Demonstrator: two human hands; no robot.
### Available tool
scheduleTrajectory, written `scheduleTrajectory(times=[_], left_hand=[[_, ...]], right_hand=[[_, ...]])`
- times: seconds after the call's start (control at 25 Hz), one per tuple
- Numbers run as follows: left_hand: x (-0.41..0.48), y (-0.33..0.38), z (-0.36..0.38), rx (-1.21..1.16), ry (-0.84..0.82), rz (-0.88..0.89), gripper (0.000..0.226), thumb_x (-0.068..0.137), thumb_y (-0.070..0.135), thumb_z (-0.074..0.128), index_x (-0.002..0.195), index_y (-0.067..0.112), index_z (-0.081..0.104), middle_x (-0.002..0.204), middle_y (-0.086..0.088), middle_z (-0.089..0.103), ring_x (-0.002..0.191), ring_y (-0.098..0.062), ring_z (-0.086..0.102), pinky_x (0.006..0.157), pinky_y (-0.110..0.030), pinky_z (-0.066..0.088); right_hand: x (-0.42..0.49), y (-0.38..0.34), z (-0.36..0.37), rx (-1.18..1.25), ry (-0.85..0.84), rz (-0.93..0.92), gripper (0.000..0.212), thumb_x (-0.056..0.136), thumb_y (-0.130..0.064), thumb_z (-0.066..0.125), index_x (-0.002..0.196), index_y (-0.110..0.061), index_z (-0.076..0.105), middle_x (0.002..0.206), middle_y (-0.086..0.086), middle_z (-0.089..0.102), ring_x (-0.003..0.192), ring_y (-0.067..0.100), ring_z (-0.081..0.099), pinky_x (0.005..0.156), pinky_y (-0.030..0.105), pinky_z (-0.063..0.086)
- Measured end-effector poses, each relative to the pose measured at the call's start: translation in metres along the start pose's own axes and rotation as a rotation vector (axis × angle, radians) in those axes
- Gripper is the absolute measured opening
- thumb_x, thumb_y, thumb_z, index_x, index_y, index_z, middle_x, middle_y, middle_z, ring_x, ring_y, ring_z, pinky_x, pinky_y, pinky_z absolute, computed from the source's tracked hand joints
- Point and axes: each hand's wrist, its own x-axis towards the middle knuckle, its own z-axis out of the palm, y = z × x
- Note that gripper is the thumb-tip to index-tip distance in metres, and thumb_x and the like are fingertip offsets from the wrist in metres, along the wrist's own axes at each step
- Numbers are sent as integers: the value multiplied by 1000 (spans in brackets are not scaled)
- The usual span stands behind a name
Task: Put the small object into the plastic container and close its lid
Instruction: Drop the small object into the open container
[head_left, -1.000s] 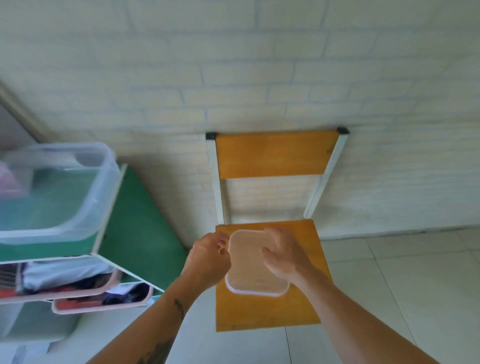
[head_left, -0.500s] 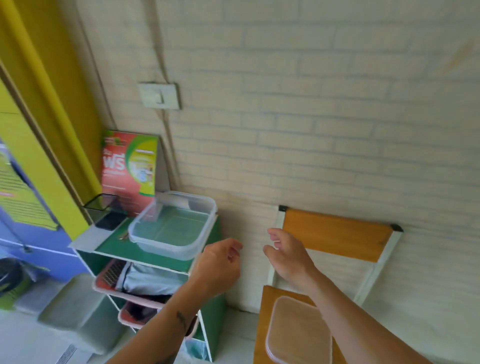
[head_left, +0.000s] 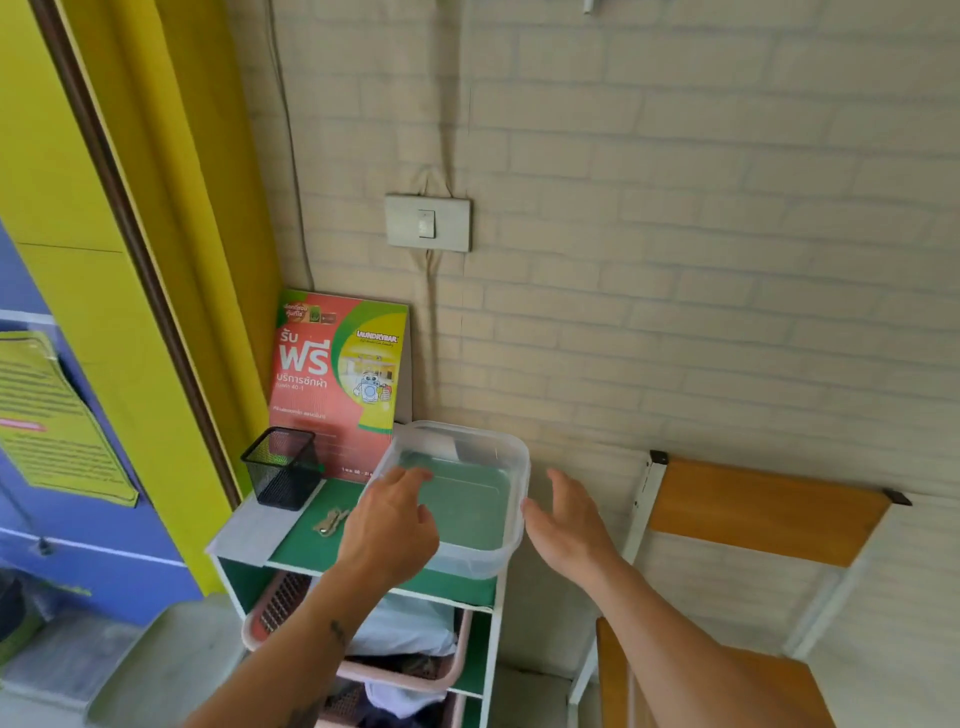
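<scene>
A clear plastic container (head_left: 467, 452) stands open and without its lid on the green top of a small shelf unit (head_left: 306, 545). My left hand (head_left: 389, 535) hovers over its near left rim, fingers spread, holding nothing. Just right of the container's right wall, my right hand (head_left: 569, 525) is open with its palm turned toward it. A small set of keys (head_left: 330, 521) lies on the green top, left of the container. The lid is out of view.
A black mesh pen cup (head_left: 283, 467) and a red-green laundry leaflet (head_left: 337, 374) stand behind the keys. Pink baskets of clothes (head_left: 400, 654) fill the shelves below. A wooden chair (head_left: 753, 514) stands to the right against the brick wall. A yellow door frame is at left.
My view swung left from the chair to the shelf unit. Both hands left the lid on the chair seat and moved to either side of the open container.
</scene>
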Motion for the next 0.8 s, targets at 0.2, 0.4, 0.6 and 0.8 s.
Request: scheduleTrajectory(times=[0.2, 0.4, 0.6, 0.8], left_hand=[[37, -55, -3, 58, -63, -24, 54, 86, 18, 50, 140, 18, 45, 135, 1, 53, 121, -23, 51, 101, -42, 48], [64, -73, 10, 64, -127, -31, 50, 88, 17, 50, 138, 13, 44, 137, 1, 50, 120, -21, 50, 98, -39, 49], [67, -91, 23, 44, -83, 18, 48, 87, 14, 51, 135, 12, 49, 141, 4, 48, 118, -21, 53, 92, -39, 55], [61, -108, 23, -84, 74, 73, 38, 88, 12, 56, 125, 8, 60, 125, -6, 62, 106, -29, 62, 84, -43, 56]], right_hand=[[20, -16, 34, -50, 80, 89, 51, 101, -26, 43, 149, -14, 31, 151, 10, 36, 137, 26, 39, 110, 35, 31], [43, -12, 65, -137, 178, 60, 48, 100, -19, 41, 147, -16, 30, 147, 5, 38, 124, 22, 48, 100, 32, 43], [55, -9, 83, -346, 130, -5, 59, 101, -13, 42, 154, -16, 17, 166, 2, -3, 145, 25, 26, 111, 34, 38], [57, -7, 89, -349, 132, 34, 68, 97, -6, 48, 156, -16, 15, 166, 2, -6, 147, 26, 23, 110, 34, 39]])
